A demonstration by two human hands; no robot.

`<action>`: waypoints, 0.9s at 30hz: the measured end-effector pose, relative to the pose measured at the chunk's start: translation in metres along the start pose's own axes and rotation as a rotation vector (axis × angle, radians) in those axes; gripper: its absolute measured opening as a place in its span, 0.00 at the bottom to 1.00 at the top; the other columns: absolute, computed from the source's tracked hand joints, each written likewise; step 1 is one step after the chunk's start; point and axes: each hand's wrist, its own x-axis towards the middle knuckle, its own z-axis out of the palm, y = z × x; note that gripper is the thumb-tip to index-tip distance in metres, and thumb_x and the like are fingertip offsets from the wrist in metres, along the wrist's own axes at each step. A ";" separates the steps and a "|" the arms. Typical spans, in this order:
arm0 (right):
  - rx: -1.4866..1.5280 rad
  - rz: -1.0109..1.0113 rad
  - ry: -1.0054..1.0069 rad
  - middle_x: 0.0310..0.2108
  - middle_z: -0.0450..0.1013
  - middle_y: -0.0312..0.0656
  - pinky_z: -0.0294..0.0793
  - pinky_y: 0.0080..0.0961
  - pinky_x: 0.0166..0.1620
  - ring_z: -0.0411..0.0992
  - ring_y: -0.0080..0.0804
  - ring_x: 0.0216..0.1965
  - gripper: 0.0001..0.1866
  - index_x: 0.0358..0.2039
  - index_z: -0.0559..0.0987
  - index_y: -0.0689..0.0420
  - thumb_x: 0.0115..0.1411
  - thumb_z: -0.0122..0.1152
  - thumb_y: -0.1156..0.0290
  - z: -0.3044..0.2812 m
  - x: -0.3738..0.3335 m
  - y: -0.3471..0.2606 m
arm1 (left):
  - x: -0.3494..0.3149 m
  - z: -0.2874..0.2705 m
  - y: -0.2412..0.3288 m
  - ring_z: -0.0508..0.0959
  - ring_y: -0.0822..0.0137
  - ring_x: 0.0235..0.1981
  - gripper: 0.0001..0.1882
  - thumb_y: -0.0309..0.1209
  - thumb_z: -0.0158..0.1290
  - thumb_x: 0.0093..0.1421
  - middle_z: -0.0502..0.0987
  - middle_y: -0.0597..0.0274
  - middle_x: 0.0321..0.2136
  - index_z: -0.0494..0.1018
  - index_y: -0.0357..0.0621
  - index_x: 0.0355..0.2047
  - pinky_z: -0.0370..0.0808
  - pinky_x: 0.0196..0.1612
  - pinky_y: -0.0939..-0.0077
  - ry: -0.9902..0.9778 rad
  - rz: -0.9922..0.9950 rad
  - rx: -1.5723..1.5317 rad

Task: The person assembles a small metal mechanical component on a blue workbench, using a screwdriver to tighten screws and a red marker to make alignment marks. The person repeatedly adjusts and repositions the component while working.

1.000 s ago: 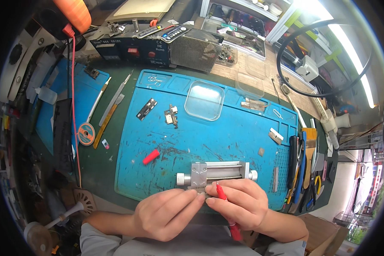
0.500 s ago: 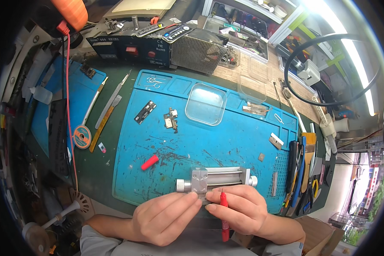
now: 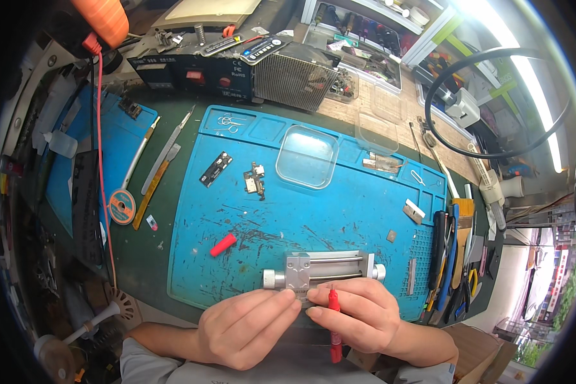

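Observation:
A silver metal clamping fixture point(image 3: 297, 264) with two rods and a round knob at each end lies at the front of the blue mat point(image 3: 326, 221). My left hand point(image 3: 246, 329) is closed at its near edge, thumb and fingertips pressed together beside a small piece that I cannot make out. My right hand point(image 3: 365, 313) holds an uncapped red marker pen point(image 3: 335, 333) among its fingers, tip pointing away from me. Its thumb and forefinger tips meet near the same small piece. Left of the fixture rests the red pen cap point(image 3: 223, 244).
Small circuit boards point(image 3: 255, 181) and a clear plastic box point(image 3: 307, 157) lie farther back on the mat. Several hand tools point(image 3: 451, 249) line the right edge. A solder wire spool point(image 3: 121, 206) sits at left, below knives. A black bench unit point(image 3: 198, 77) stands behind.
Both hands stay at the fixture in almost the same pose. The view has shifted very slightly, and the marker pen is tilted a little differently in my right hand.

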 end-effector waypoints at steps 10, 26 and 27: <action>0.013 0.013 -0.042 0.47 0.86 0.47 0.86 0.31 0.45 0.84 0.41 0.45 0.17 0.45 0.88 0.60 0.52 0.72 0.78 -0.002 -0.004 -0.001 | 0.000 0.001 0.001 0.85 0.61 0.42 0.15 0.24 0.63 0.54 0.86 0.50 0.48 0.87 0.33 0.42 0.87 0.42 0.73 0.011 0.010 0.028; 0.003 0.003 -0.008 0.44 0.85 0.46 0.86 0.29 0.41 0.84 0.39 0.43 0.19 0.45 0.89 0.60 0.50 0.71 0.77 0.001 -0.003 0.000 | 0.002 -0.001 0.000 0.85 0.62 0.42 0.14 0.24 0.64 0.55 0.86 0.50 0.47 0.87 0.34 0.42 0.87 0.42 0.73 -0.011 0.031 0.041; -0.003 -0.001 0.004 0.42 0.84 0.45 0.85 0.28 0.40 0.84 0.39 0.42 0.19 0.45 0.89 0.60 0.49 0.70 0.76 0.002 -0.003 0.001 | 0.002 0.000 -0.001 0.85 0.62 0.42 0.14 0.24 0.63 0.55 0.86 0.50 0.47 0.87 0.34 0.42 0.87 0.42 0.73 -0.008 0.034 0.043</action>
